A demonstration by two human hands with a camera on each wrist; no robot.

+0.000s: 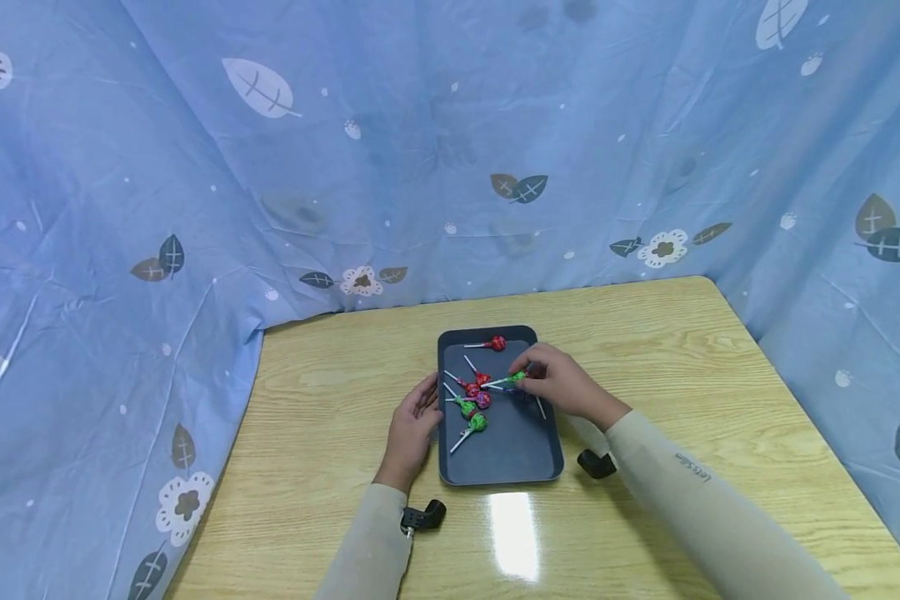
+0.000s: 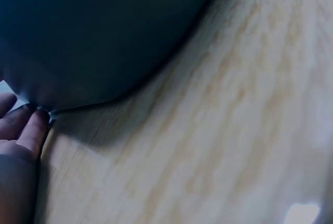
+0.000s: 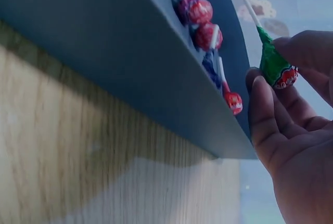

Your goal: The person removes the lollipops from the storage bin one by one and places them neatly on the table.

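A dark grey tray (image 1: 510,454) with wrapped lollipops in it lies on the table. Over its right side, my right hand (image 1: 566,383) pinches a green lollipop (image 3: 273,60) by its wrapped head, the white stick pointing away from the fingers. Beside the tray's left wall rests my left hand (image 1: 411,429), its fingertips (image 2: 36,125) touching the tray's side. Left of the right hand lie red lollipops, a purple-and-red lollipop (image 1: 483,400) and green lollipops, including the lowest one (image 1: 477,422). One red lollipop (image 1: 498,342) lies apart near the far edge. Part of a blue lollipop (image 3: 210,70) shows too.
The light wood-grain table (image 1: 330,400) extends around the tray. A blue curtain (image 1: 420,150) with leaf and flower prints hangs behind and at both sides. Black wrist cameras (image 1: 424,515) sit on the wrists, and light reflects off the table near the tray.
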